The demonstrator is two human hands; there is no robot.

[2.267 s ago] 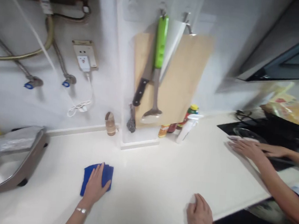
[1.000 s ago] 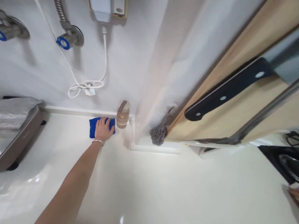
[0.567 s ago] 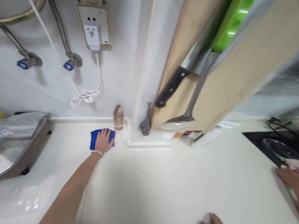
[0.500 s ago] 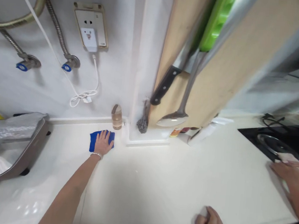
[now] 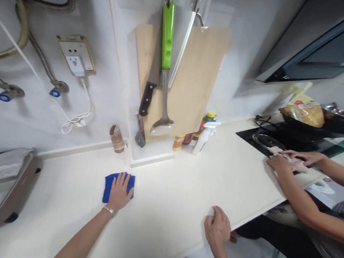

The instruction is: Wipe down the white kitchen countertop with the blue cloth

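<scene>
My left hand (image 5: 120,193) lies flat on a folded blue cloth (image 5: 109,188), fingers spread, pressing it to the white counter (image 5: 168,197). A bracelet circles that wrist. Near the counter's front edge rests my right hand (image 5: 218,226), its fingers curled together and nothing visible in them. Behind the cloth, against the wall, stands a small bottle of brownish liquid (image 5: 117,139). To the right of it a steel scrubber (image 5: 140,138) hangs by the wall corner.
A wooden cutting board (image 5: 192,78), black-handled knife (image 5: 147,99) and green-handled ladle (image 5: 167,39) hang on the wall. Below are a spray bottle (image 5: 203,139) and condiments. An electric pan (image 5: 17,187) stands left. At right, a co-worker's hands (image 5: 282,162) hold a pinkish cloth by the cooktop (image 5: 266,132).
The blue cloth under my left hand has come away from the wall, towards me. My view has swung right, showing more of the co-worker. My right hand stays at the counter's edge.
</scene>
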